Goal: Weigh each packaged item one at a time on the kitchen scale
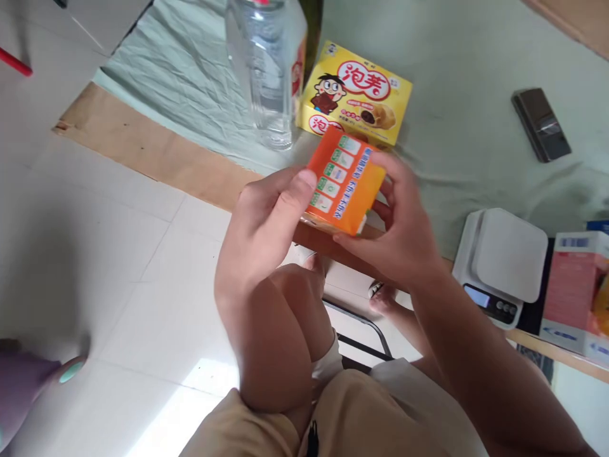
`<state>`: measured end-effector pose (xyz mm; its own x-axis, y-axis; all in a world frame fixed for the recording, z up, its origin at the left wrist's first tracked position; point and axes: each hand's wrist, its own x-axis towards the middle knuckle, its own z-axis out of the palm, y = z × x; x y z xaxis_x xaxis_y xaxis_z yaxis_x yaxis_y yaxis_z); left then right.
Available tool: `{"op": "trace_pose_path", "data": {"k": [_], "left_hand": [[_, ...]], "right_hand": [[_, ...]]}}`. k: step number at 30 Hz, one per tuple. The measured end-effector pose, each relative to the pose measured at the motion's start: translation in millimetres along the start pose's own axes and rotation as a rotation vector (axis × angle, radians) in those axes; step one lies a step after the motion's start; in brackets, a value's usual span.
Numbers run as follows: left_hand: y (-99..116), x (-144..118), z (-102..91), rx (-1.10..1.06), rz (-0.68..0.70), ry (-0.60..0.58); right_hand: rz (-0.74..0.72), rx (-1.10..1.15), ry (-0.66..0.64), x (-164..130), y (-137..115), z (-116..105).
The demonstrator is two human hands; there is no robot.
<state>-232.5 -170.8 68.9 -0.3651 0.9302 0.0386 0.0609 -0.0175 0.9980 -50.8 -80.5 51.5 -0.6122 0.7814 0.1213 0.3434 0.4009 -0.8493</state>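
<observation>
Between my two hands I hold a small orange box point(343, 181) with blue lettering and a row of white-and-green panels, tilted above the table's front edge. My left hand point(271, 222) grips its left side, the thumb lying along the near edge. Fingers of my right hand point(399, 219) close round its right side, with the thumb low at the corner. Just behind the box lies a yellow snack box point(360, 95) with a cartoon figure and red lettering. Left of that stands a clear plastic bottle point(269, 76), its top cut off by the frame.
A green cloth point(457, 82) covers the table, with brown cardboard point(157, 149) along its front edge. To the right are a dark rectangular object point(541, 124), a white digital scale point(511, 251) and a pink-and-white carton point(571, 285). Below are my legs and a black metal frame point(364, 317).
</observation>
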Motion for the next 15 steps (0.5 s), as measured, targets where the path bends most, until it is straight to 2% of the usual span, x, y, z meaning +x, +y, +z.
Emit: {"op": "trace_pose_path", "data": {"k": [3, 7, 10, 12, 15], "left_hand": [[5, 4, 23.4, -0.064, 0.127, -0.214], [6, 10, 82.7, -0.136, 0.131, -0.520], [8, 14, 125.9, -0.256, 0.123, -0.773], [12, 16, 146.8, -0.217, 0.160, -0.852], [21, 16, 167.0, -0.005, 0.234, -0.824]], "right_hand": [[0.008, 0.032, 0.109, -32, -3, -41], [0.005, 0.053, 0.264, -80, -4, -104], [0.037, 0.078, 0.254, -111, 1, -142], [0.053, 0.103, 0.210, -127, 7, -160], [0.033, 0.117, 0.156, -142, 19, -177]]}}
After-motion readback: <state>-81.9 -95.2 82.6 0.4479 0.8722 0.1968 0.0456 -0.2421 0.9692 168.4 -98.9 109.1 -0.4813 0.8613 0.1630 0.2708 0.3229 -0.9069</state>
